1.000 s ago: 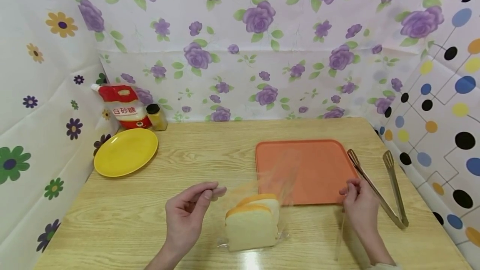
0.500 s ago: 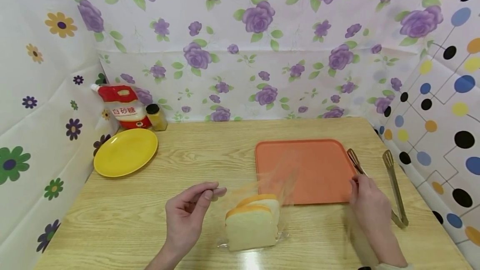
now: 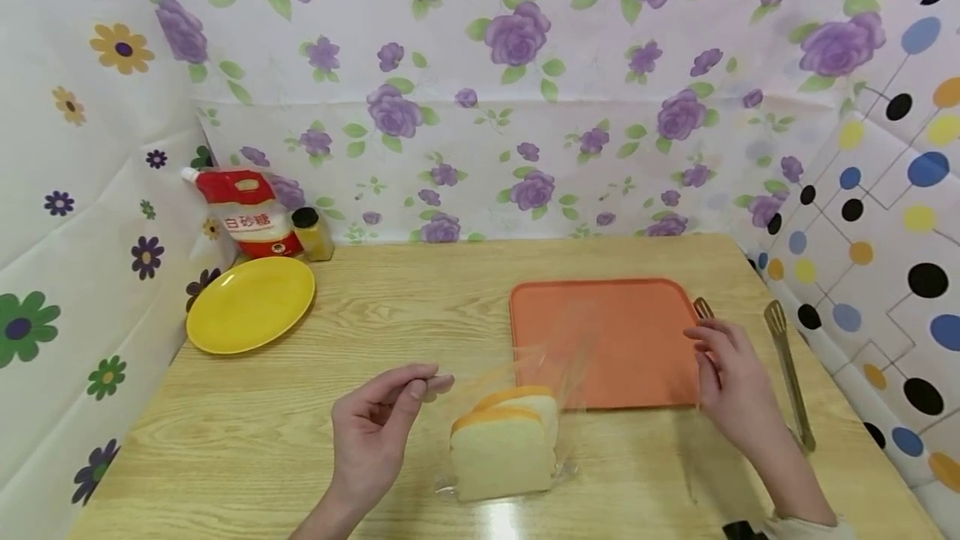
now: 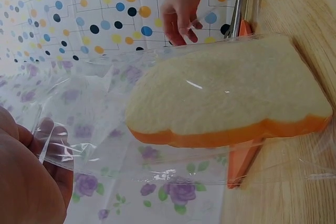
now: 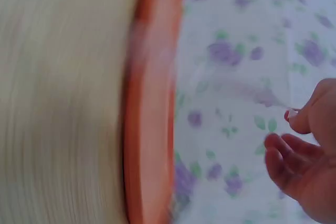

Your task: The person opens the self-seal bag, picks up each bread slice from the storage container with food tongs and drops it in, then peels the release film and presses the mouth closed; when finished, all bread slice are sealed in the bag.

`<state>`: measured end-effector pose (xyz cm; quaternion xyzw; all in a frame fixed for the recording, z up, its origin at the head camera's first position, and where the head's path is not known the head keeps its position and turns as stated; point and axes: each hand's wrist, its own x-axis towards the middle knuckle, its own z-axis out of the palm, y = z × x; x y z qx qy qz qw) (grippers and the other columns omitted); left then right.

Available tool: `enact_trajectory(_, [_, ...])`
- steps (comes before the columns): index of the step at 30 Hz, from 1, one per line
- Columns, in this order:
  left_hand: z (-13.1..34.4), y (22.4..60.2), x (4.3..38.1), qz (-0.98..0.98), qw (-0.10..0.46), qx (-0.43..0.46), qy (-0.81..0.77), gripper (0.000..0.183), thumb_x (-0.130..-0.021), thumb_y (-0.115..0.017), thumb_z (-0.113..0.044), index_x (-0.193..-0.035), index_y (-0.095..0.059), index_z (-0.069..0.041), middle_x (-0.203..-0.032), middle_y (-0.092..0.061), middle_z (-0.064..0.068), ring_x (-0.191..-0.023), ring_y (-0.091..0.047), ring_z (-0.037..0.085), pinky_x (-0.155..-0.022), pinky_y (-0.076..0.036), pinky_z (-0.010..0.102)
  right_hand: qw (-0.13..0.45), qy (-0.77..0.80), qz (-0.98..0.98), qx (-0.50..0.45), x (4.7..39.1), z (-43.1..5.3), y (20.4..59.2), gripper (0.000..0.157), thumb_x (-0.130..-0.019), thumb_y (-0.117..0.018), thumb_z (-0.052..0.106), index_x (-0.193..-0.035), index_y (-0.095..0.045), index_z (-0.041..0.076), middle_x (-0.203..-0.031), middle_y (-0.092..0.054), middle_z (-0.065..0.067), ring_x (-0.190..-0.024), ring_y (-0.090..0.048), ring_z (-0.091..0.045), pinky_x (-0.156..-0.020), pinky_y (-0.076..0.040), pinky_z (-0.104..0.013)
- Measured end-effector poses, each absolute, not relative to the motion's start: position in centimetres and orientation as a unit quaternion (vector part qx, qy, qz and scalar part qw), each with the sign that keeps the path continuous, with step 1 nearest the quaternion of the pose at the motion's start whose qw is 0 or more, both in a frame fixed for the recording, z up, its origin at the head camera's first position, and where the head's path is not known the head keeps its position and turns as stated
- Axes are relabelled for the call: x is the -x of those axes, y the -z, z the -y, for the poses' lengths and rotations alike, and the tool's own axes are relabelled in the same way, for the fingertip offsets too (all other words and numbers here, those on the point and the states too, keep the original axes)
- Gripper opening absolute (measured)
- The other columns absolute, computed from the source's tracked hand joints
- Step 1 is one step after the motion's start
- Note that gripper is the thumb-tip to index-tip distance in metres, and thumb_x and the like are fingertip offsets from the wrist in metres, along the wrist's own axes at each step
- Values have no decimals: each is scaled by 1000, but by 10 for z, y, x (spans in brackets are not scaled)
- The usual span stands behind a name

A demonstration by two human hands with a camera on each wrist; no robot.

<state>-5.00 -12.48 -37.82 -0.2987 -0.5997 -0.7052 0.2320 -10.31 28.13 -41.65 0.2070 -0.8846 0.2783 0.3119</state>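
Note:
Two bread slices (image 3: 501, 457) with orange-brown crusts stand one behind the other inside a clear plastic bag (image 4: 94, 129). My left hand (image 3: 375, 427) pinches the bag's edge on the left, seen close up in the left wrist view. The bag's loose upper part overlaps the orange tray in the head view. My right hand (image 3: 738, 386) is raised at the tray's right edge. Between its thumb and forefinger it pinches a thin, see-through strip, blurred in the right wrist view.
An orange tray (image 3: 622, 332) lies behind the bread. Metal tongs (image 3: 789, 373) lie right of it, partly hidden by my right hand. At the back left are a yellow plate (image 3: 251, 307), a red-and-white sugar pouch (image 3: 255, 219) and a black-capped jar (image 3: 313, 236).
My right hand has moved to the right and up, away from the bag, and its fingers have spread somewhat. My left hand, the bag and the bread have stayed in place.

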Motion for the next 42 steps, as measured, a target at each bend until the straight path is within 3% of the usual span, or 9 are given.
enact_trajectory(5, [125,378,49,606,229,293,703,21,-97,-50,17,-111,-66,14,-100,-74,16,-94,-73,21,-85,-57,34,330,-250,884,-216,112,-281,411,39,-77,-54,-26,-108,-65,-6,-120,-55,-28,-88,-59,-37,-65,-48,-32])
enact_trajectory(11, [126,379,48,604,229,294,705,20,-97,-50,17,-111,-65,16,-101,-74,16,-95,-73,22,-85,-56,34,317,-331,868,-194,112,-281,408,51,-68,-41,-29,-101,-68,-1,-133,-49,-25,-89,-53,-23,-60,-34,-14])
enact_trajectory(17, [126,378,49,606,229,293,703,21,-97,-50,17,-111,-66,14,-100,-74,16,-94,-73,21,-84,-57,34,289,-451,826,-174,106,-277,399,48,-71,-35,-29,-83,-67,6,-139,-47,-21,-114,-48,-12,-82,-38,-16])
enact_trajectory(23, [125,379,49,605,226,296,704,22,-97,-50,16,-111,-66,13,-101,-75,14,-94,-73,21,-85,-56,34,265,-501,814,-124,105,-280,404,43,-81,-35,-26,-73,-64,3,-135,-52,-18,-113,-50,-18,-89,-39,-16])
enact_trajectory(28, [125,378,48,604,226,298,704,21,-97,-50,16,-111,-66,13,-101,-74,14,-94,-73,21,-86,-56,34,233,-517,816,-112,101,-280,397,30,-100,-40,-10,-86,-66,-4,-136,-53,-8,-116,-50,-10,-86,-40,-15])
enact_trajectory(34, [125,379,47,603,224,297,706,22,-97,-50,16,-112,-66,13,-101,-74,14,-95,-73,21,-86,-56,34,159,-530,821,-141,95,-277,386,48,-112,-29,26,-139,-51,-6,-152,-38,-8,-133,-39,-16,-90,-38,-14])
enact_trajectory(38, [125,379,48,603,225,296,706,22,-97,-50,16,-112,-66,13,-101,-74,14,-94,-73,21,-85,-56,34,124,-373,906,-154,91,-279,383,73,-100,-63,34,-154,-30,-2,-159,-15,-31,-140,-22,-52,-112,-27,-54])
enact_trajectory(40, [124,378,48,601,227,298,706,22,-97,-50,16,-112,-66,13,-101,-74,15,-94,-73,21,-85,-57,34,121,-276,941,-153,88,-278,383,84,-85,-80,38,-148,-41,-1,-154,-19,-38,-130,-23,-66,-98,-22,-77])
enact_trajectory(42, [124,377,49,599,230,300,706,22,-97,-50,16,-112,-66,13,-101,-74,16,-94,-73,21,-84,-57,34,131,-206,957,-155,86,-274,386,77,-74,-88,46,-128,-58,0,-138,-42,-36,-113,-41,-63,-83,-31,-77])
